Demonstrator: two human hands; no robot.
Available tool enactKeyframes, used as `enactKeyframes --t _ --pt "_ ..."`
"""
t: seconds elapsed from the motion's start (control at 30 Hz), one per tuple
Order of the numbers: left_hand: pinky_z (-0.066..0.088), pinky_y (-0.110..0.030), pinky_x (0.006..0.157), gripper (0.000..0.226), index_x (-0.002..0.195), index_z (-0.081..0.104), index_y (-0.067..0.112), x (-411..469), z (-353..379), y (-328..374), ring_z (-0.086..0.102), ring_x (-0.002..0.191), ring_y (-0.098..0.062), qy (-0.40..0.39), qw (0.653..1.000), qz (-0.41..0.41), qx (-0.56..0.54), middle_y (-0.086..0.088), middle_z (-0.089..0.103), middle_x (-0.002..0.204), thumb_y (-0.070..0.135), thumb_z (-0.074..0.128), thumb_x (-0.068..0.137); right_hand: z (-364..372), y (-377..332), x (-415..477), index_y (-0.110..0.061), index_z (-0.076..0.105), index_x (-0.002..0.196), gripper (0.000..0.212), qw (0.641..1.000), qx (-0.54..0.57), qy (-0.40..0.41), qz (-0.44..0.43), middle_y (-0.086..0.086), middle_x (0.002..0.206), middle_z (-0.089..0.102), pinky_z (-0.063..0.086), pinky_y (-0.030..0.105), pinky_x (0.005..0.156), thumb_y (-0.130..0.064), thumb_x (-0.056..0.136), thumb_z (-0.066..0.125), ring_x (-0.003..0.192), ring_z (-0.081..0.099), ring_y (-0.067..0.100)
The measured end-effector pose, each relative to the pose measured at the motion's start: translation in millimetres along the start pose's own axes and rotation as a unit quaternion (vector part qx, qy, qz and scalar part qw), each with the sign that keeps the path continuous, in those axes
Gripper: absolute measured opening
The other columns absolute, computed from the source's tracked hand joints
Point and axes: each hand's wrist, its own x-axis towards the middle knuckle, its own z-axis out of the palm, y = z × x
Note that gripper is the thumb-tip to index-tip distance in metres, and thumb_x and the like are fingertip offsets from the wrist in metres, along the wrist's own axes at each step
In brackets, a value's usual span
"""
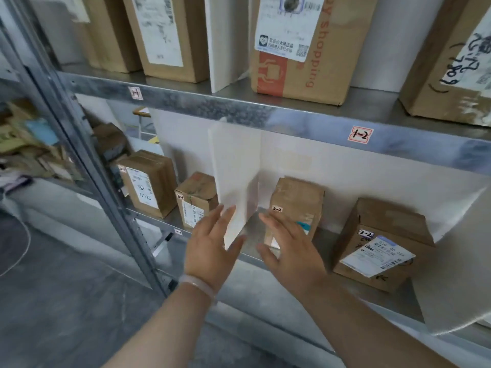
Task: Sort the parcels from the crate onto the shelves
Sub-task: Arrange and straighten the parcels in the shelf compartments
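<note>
My left hand (212, 248) and right hand (291, 252) hang empty, fingers spread; I'd steady the white divider board (235, 181) at twelve o'clock without nudging the brown cardboard parcel (297, 200) at one.

Left hand (212, 248) raised, fingers (225, 216) spread, empty; right hand (289, 248) likewise.

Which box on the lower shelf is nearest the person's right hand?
The tall box just right of the white divider. The right hand overlaps its lower front in view, while the others sit farther off.
</note>
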Motion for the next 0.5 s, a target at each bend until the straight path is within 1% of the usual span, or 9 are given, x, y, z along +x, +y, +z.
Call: enactKeyframes --t 0.07,0.1,0.17,0.23,0.3,0.4,0.5 --pt "0.042 -0.041 0.102 0.068 0.14 0.052 0.024 -6.7 -18.4 -11.8 0.052 0.123 -0.029 0.008 0.999 -0.026 0.037 -0.007 0.056 0.139 0.033 0.08 0.079 12.0 -17.2 3.1 -0.034 0.033 0.145 0.057 0.999 0.007 -0.021 -0.026 -0.014 0.154 0.029 0.021 0.026 0.112 -0.043 0.093 0.055 0.142 0.023 0.007" --pt "0.039 -0.039 0.103 0.067 0.14 0.052 0.025 -9.3 -26.4 -16.9 0.051 0.125 -0.028 0.009 0.998 -0.041 0.05 -0.006 0.055 0.141 0.035 0.079 0.08 17.0 -26.1 5.7 -0.034 0.033 0.146 0.058 0.999 0.013 -0.028 -0.044 -0.014 0.154 0.029 0.021 0.023 0.111 -0.043 0.093 0.054 0.141 0.023 0.007" --pt "0.039 -0.04 0.105 0.067 0.14 0.052 0.025 -12.9 -37.7 -28.2 0.05 0.127 -0.028 0.011 0.996 -0.061 0.058 -0.004 0.053 0.143 0.036 0.079 0.079 27.0 -42.2 11.7 -0.031 0.035 0.146 0.059 0.996 0.029 -0.039 -0.078 -0.012 0.153 0.032 0.027 0.026 0.112 -0.043 0.092 0.055 0.14 0.027 0.007" --pt "0.041 -0.042 0.105 0.069 0.141 0.05 0.028 -13.6 -45.9 -39.4 0.05 0.13 -0.027 0.006 0.995 -0.082 0.06 -0.003 0.051 0.145 0.037 0.079 0.079 37.0 -56.6 17.8 -0.03 0.035 0.146 0.061 0.994 0.041 -0.048 -0.095 -0.011 0.152 0.032 0.033 0.028 0.11 -0.044 0.092 0.057 0.139 0.029 0.008" --pt "0.039 -0.042 0.106 0.069 0.143 0.048 0.031 -11.7 -52.7 -48.6 0.048 0.132 -0.026 -0.001 0.994 -0.094 0.063 -0.001 0.049 0.147 0.039 0.077 0.081 47.2 -68.6 24.4 -0.029 0.032 0.147 0.062 0.992 0.054 -0.059 -0.1 -0.01 0.153 0.031 0.033 0.027 0.109 -0.044 0.092 0.057 0.139 0.03 0.009" --pt "0.037 -0.043 0.108 0.068 0.143 0.048 0.031 -2.9 -58.8 -66.4 0.047 0.133 -0.028 -0.004 0.993 -0.089 0.074 -0.001 0.048 0.148 0.037 0.077 0.081 66.9 -79.5 36.4 -0.029 0.029 0.148 0.065 0.99 0.064 -0.066 -0.106 -0.009 0.155 0.028 0.034 0.027 0.11 -0.045 0.092 0.056 0.141 0.029 0.011" --pt "0.039 -0.046 0.108 0.069 0.143 0.049 0.03 14.0 -60.6 -89.6 0.048 0.132 -0.031 -0.012 0.993 -0.086 0.079 -0.002 0.049 0.148 0.034 0.078 0.081 88.6 -84.3 52.3 -0.03 0.024 0.149 0.068 0.992 0.067 -0.059 -0.087 -0.01 0.157 0.022 0.034 0.028 0.11 -0.047 0.091 0.055 0.143 0.025 0.012"
